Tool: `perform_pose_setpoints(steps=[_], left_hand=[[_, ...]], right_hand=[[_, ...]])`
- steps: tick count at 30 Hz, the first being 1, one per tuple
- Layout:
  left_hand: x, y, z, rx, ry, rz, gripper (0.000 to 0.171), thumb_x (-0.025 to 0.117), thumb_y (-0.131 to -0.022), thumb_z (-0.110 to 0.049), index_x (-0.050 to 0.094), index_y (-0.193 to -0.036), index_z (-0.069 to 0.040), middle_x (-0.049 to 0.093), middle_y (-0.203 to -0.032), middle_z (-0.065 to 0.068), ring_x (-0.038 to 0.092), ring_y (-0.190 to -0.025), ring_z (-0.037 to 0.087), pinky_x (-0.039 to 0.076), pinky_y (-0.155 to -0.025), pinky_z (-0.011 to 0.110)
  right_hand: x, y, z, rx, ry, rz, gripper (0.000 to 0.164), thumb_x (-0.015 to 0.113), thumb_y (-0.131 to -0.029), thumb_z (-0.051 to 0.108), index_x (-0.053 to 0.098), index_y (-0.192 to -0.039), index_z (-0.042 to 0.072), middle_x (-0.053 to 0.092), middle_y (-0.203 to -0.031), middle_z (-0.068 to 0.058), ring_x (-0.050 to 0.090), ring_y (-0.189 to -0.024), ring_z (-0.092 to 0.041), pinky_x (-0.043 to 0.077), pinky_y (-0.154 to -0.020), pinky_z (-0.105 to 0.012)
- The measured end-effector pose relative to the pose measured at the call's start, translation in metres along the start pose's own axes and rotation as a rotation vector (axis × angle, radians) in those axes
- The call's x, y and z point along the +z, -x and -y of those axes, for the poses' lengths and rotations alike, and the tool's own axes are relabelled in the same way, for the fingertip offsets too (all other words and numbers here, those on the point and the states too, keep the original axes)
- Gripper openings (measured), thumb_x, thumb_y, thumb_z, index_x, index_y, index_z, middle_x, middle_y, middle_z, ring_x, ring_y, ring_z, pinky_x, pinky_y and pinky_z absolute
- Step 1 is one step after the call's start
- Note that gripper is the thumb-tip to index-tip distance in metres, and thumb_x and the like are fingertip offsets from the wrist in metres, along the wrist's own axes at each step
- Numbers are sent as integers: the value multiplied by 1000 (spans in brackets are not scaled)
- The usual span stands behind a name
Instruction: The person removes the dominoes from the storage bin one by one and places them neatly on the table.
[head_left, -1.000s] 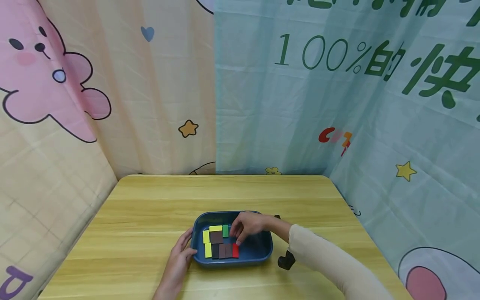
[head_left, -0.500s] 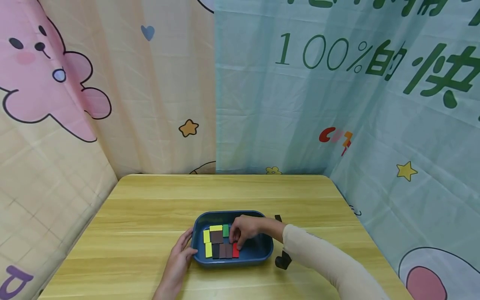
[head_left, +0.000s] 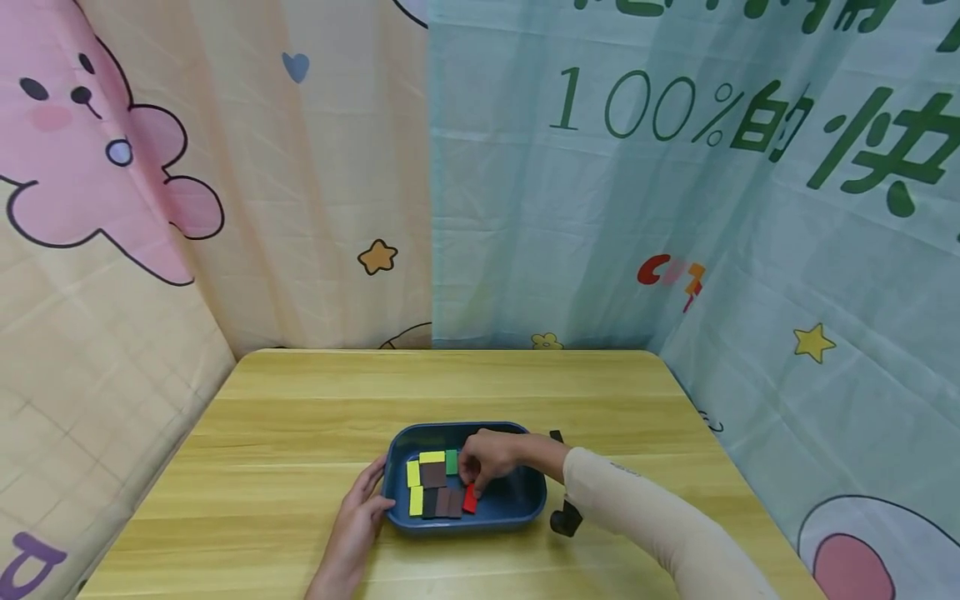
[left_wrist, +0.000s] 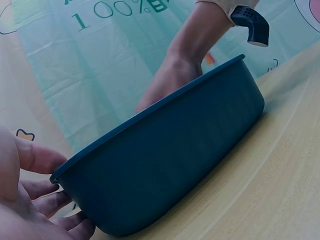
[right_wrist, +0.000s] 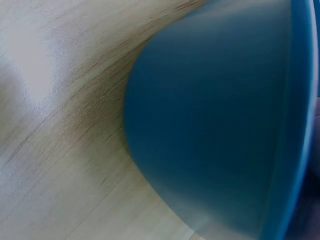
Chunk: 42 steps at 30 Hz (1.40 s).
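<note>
A blue tub stands on the table with flat coloured blocks lying inside. My left hand holds the tub's left end; in the left wrist view its thumb is at the rim and other fingers touch the outer wall. Reaching into the tub, my right hand has curled fingers, with fingertips at the upper end of a tilted red block, apparently pinching it. Beside that lie brown blocks, a black block and a yellow block. A green block lies left of the right hand.
A larger brown block and more yellow pieces lie in the tub's left half. The wooden table surrounds the tub, with printed curtains behind. A black device is by the right wrist.
My right hand has come down a little toward the red block and stays there. The red block has tilted out of line with the row. My left hand has not moved.
</note>
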<state>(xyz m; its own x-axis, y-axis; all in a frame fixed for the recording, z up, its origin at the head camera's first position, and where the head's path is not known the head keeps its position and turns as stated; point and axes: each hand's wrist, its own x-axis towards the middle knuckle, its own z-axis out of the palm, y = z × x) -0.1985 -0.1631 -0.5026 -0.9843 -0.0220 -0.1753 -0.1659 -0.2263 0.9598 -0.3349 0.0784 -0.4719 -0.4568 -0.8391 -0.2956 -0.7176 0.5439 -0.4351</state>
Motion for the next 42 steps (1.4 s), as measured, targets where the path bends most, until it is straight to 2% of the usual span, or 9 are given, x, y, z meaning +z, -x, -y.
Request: perform_pose_setpoints(steps=[6,12,18,28,31,37,42], left_hand=[[2,1,-1,-3,10,-3,69,42,-95,8,26,-162,-1,18,-167,26,23,-150,44,21,-119,53],[2,0,-1,-21,11,-11,69,42,-95,8,27,-161,-2,19,-167,25,24,-150,42,22,-119,53],[1,-1,0,-15,4,-7,68,42,-96,7,27,-161,-2,19,-167,24,26,-150,42,23,-118,53],[3,-1,-1,-25,-4,-21,68,41,-96,7,27,-162,-2,21,-166,24,30,-148,40,24,-118,53],[2,-1,-1,-15,-5,-10,68,42,-96,7,26,-162,-1,20,-166,25,28,-149,41,24,-119,53],[1,0,1,-8,-13,-1,69,44,-96,6,26,-162,-1,21,-166,25,31,-147,41,30,-116,46],[1,-1,1,-20,-4,-12,69,42,-95,6,26,-162,-1,20,-166,25,32,-147,41,25,-118,52]], right_hand=[[-2,4,0,4,-52,5,16,86,-84,9,72,-88,15,61,-78,13,56,-72,-1,49,-70,-17],[-9,9,2,-5,-102,53,11,81,-88,5,75,-89,14,64,-79,13,57,-73,-2,49,-72,-19],[-18,15,4,-8,-177,58,12,75,-92,2,71,-92,13,66,-86,6,58,-77,-5,50,-77,-21],[-33,22,4,-30,-284,-3,14,71,-92,-2,72,-94,12,68,-89,-2,57,-76,-8,50,-74,-23],[-37,26,4,-22,-304,-39,14,70,-92,-2,74,-95,11,69,-88,1,58,-76,-8,51,-74,-24],[-43,34,0,0,-327,-95,12,70,-94,2,74,-94,13,68,-83,6,58,-74,-9,50,-73,-25],[-45,41,-5,1,-351,-121,10,69,-96,3,74,-97,11,69,-86,5,59,-75,-10,51,-74,-26]])
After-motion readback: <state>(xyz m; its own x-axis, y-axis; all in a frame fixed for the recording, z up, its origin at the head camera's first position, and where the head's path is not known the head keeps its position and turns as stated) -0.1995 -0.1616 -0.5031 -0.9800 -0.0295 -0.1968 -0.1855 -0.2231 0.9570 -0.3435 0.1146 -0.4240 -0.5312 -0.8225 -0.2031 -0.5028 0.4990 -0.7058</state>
